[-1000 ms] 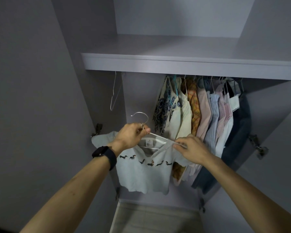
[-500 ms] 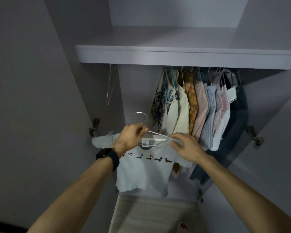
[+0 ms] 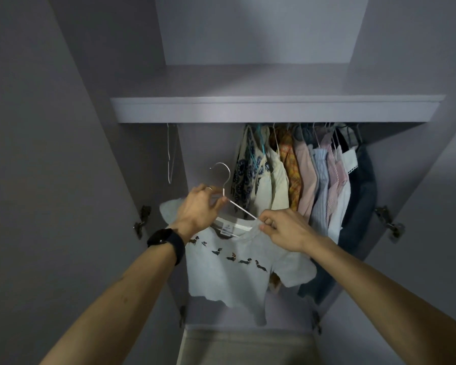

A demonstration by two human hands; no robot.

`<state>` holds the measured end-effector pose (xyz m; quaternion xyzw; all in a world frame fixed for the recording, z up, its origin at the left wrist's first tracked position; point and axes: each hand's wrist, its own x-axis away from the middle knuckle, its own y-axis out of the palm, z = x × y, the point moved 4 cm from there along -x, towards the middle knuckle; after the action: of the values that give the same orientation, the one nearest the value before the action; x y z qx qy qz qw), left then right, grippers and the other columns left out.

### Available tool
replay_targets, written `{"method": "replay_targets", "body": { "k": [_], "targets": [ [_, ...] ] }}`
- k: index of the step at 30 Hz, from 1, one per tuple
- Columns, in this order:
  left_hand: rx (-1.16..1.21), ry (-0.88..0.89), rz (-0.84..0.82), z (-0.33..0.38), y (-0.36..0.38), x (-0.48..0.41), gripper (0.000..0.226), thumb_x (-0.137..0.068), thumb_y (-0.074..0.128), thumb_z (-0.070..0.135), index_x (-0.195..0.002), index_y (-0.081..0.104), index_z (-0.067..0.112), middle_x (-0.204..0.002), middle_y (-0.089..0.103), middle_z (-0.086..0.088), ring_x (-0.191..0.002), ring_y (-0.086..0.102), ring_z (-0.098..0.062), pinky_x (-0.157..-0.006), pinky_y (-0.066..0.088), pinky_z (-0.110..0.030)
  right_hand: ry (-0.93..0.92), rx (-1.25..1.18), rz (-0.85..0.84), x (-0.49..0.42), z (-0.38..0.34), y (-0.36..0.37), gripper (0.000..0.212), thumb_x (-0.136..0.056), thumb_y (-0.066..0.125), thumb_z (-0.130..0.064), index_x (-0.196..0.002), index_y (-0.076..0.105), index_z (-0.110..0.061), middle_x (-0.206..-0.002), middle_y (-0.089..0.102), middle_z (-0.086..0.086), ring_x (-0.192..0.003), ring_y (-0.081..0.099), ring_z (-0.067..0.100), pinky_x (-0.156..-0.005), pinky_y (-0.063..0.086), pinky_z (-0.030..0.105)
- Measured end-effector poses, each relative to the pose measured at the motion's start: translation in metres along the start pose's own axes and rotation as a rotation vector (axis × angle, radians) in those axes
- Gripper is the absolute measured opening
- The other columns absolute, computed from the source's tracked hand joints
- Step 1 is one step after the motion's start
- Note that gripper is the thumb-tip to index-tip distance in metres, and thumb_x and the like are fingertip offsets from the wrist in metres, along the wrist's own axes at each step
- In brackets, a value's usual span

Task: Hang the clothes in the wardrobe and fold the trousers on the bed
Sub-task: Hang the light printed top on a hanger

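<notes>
A light grey T-shirt (image 3: pixel 232 275) with a row of small dark dog prints hangs on a white wire hanger (image 3: pixel 223 177) in front of the open wardrobe. My left hand (image 3: pixel 200 209) grips the hanger at the base of its hook. My right hand (image 3: pixel 282 229) pinches the shirt's neckline at the hanger's right arm. The hook is free in the air, below the rail level. The rail itself is hidden behind the shelf edge.
Several shirts and dark trousers (image 3: pixel 313 177) hang packed on the right half of the wardrobe. An empty white hanger (image 3: pixel 170 154) hangs at the left. A shelf (image 3: pixel 274 109) spans above. Both doors stand open, with hinges (image 3: pixel 142 221) on the sides.
The view has tilted upward, showing more of the upper shelf. My right hand shifted along the hanger's arm to the shirt's neckline. The left hand keeps its grip.
</notes>
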<state>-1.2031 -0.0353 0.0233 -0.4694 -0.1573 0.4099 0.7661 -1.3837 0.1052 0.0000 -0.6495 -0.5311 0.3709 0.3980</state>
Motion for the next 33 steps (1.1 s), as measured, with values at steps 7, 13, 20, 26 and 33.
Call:
{"method": "replay_targets", "body": {
  "k": [7, 13, 20, 26, 33],
  "targets": [
    [-0.424, 0.223, 0.495, 0.012, -0.099, -0.047, 0.073, -0.098, 0.053, 0.042, -0.160, 0.021, 0.019, -0.167, 0.010, -0.013, -0.154, 0.007, -0.035, -0.122, 0.008, -0.057, 0.218, -0.164, -0.046, -0.054, -0.017, -0.032, 0.025, -0.099, 0.061, -0.029, -0.084, 0.063, -0.009, -0.078, 0.063, 0.002, -0.086, 0.063, 0.024, -0.076, 0.047, 0.031],
    [-0.527, 0.255, 0.529, 0.015, -0.111, -0.099, 0.066, -0.106, 0.014, 0.052, -0.161, -0.009, 0.023, -0.169, -0.010, -0.005, -0.155, -0.010, -0.024, -0.124, -0.002, -0.057, 0.324, -0.158, -0.042, -0.104, -0.019, -0.043, 0.030, -0.102, 0.056, -0.030, -0.100, 0.066, -0.002, -0.108, 0.070, 0.017, -0.103, 0.064, 0.029, -0.094, 0.050, 0.036],
    [-0.452, 0.281, 0.716, -0.002, -0.082, -0.133, 0.065, -0.108, 0.019, 0.048, -0.159, -0.012, 0.024, -0.168, -0.011, -0.003, -0.155, -0.011, -0.025, -0.122, -0.003, -0.061, 0.335, -0.191, 0.075, -0.179, 0.002, 0.009, 0.022, -0.103, 0.051, -0.033, -0.108, 0.063, -0.015, -0.110, 0.067, 0.008, -0.111, 0.061, 0.029, -0.097, 0.046, 0.034],
    [-0.546, 0.389, 0.852, -0.018, -0.086, -0.140, 0.062, -0.109, 0.023, 0.043, -0.161, -0.002, 0.024, -0.170, -0.002, -0.004, -0.156, -0.004, -0.026, -0.121, 0.001, -0.064, 0.256, -0.304, 0.337, -0.211, 0.019, 0.038, 0.012, -0.103, 0.052, -0.029, -0.100, 0.055, -0.018, -0.078, 0.054, -0.008, -0.094, 0.058, 0.022, -0.079, 0.037, 0.026],
    [-0.496, 0.361, 0.967, -0.013, -0.075, -0.147, 0.061, -0.107, 0.020, 0.043, -0.162, 0.003, 0.023, -0.169, 0.004, -0.006, -0.156, -0.001, -0.027, -0.120, 0.003, -0.065, 0.187, -0.313, 0.636, -0.238, 0.020, 0.016, 0.018, -0.102, 0.049, -0.033, -0.108, 0.057, -0.017, -0.089, 0.066, 0.005, -0.096, 0.062, 0.030, -0.087, 0.050, 0.041]
  ]
}}
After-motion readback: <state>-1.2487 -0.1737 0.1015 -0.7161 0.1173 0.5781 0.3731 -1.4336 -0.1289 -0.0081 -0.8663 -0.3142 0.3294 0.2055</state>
